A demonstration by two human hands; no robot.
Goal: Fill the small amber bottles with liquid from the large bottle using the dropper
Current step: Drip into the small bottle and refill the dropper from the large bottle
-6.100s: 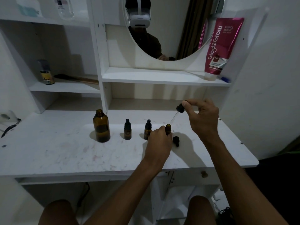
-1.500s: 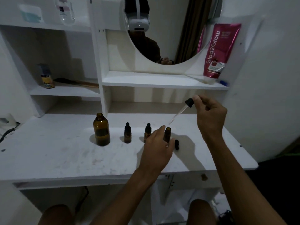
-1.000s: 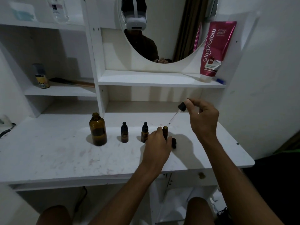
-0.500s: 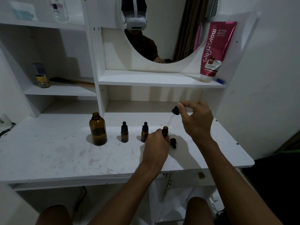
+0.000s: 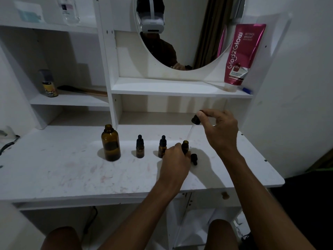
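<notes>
The left hand (image 5: 173, 160) covers most of the open small amber bottle (image 5: 185, 145); its fill level cannot be told. Below the right hand (image 5: 220, 129), the dropper (image 5: 191, 130) glass tube is faint, tip unclear.

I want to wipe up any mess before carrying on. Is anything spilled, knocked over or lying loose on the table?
No spill shows. All four bottles stand upright. One loose dropper cap lies on its side on the table, beside the open small bottle that the left hand steadies.
</notes>
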